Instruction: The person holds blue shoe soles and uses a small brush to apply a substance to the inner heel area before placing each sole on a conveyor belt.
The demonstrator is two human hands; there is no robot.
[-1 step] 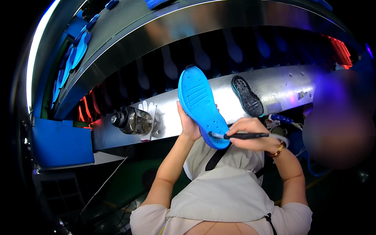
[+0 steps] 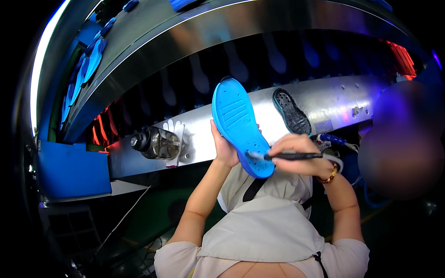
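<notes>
A bright blue shoe sole [image 2: 235, 113] is held up over the front edge of the metal ledge, its long end pointing away from me. My left hand [image 2: 225, 149] grips it from the left side and beneath, thumb along the rim, other fingers mostly hidden behind it. My right hand [image 2: 296, 150] is closed around the black handle of a brush [image 2: 289, 156] with a grey tube at its back end. The brush's dark tip, smeared by motion, is at the near part of the sole's inner face, among small holes.
A black sole with a teal rim [image 2: 291, 111] lies on the metal ledge [image 2: 252, 97]. Left of it are a dark-lidded bottle [image 2: 157, 142] and a white glove [image 2: 178, 132]. Behind, a dark slot shows several sole shapes. A blurred round area covers the right side.
The brush tip has shifted slightly left and up on the sole, and my right hand has risen a little. The blue sole has moved slightly right.
</notes>
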